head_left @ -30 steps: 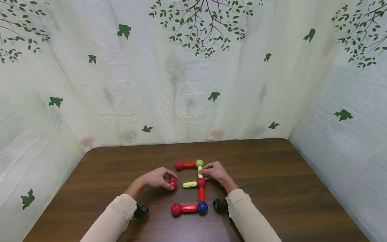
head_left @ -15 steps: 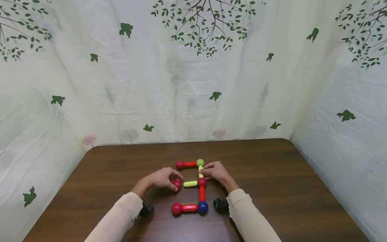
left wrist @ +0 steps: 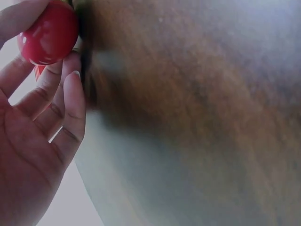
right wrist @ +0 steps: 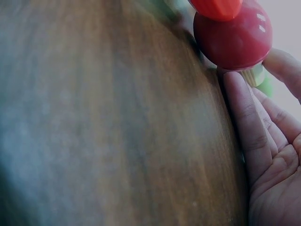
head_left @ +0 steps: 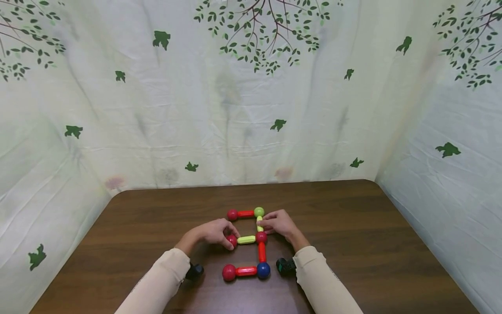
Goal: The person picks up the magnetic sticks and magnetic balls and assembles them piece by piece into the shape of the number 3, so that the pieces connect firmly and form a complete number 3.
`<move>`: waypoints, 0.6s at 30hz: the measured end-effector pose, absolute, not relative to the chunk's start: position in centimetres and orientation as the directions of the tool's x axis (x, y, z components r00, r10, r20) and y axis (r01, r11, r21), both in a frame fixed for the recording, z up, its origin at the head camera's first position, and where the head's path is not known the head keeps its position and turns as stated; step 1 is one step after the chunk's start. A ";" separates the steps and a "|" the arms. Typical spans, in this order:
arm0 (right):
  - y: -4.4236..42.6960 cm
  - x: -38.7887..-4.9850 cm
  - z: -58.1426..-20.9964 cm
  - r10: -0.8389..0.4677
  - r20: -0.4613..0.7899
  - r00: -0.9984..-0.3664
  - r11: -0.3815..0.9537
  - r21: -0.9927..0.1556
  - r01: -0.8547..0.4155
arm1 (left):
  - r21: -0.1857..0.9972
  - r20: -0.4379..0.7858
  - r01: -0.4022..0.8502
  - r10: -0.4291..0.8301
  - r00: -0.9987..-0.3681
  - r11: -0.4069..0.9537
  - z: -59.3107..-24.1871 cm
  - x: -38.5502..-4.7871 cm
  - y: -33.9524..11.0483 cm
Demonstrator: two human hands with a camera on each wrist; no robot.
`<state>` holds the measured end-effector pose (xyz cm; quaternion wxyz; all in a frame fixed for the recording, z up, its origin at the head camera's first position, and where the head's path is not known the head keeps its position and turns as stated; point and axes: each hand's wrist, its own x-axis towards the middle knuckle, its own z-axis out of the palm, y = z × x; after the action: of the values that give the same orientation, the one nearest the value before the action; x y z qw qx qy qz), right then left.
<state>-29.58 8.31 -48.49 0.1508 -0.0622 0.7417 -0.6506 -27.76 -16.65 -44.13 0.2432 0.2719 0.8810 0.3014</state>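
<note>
A figure of balls and rods lies on the table. My left hand [head_left: 216, 231] grips a red ball [left wrist: 49, 35] between thumb and fingers, against the left end of a yellow-green rod [head_left: 246, 240]. That rod runs right to the middle red ball [head_left: 261, 237]. With thumb and fingers, my right hand [head_left: 280, 223] pinches the upper yellow-green rod [head_left: 259, 223], between the middle ball and a green ball [head_left: 259, 212]. A red rod [head_left: 262, 252] joins the middle ball to a blue ball [head_left: 263, 270] below.
At the top, a red rod [head_left: 245, 213] ends in a red ball [head_left: 232, 214]. Another red rod [head_left: 246, 271] and red ball [head_left: 229, 272] extend left from the blue ball. Behind the brown table [head_left: 345, 209] hangs a leaf-patterned cloth [head_left: 251, 100].
My left hand has moved right with the red ball, closing the gap to the middle yellow-green rod's end. The right hand has kept its pinch in place.
</note>
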 end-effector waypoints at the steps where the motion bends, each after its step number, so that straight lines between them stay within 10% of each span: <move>1: 8.3 -29.6 -48.5 -0.286 -0.141 -0.948 0.149 -0.984 0.101 | 0.669 -0.260 0.332 0.629 -0.733 0.665 -44.2 -27.8 -16.7; 18: 8.2 -29.8 -48.9 -0.279 -0.142 -0.950 0.159 -0.982 0.100 | 0.705 -0.189 0.287 0.562 -0.805 0.648 -44.7 -27.2 -17.2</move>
<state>-29.80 8.19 -48.94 0.1466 -0.0599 0.7469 -0.6458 -27.15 -17.15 -44.69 0.1999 0.2398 0.8855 0.3440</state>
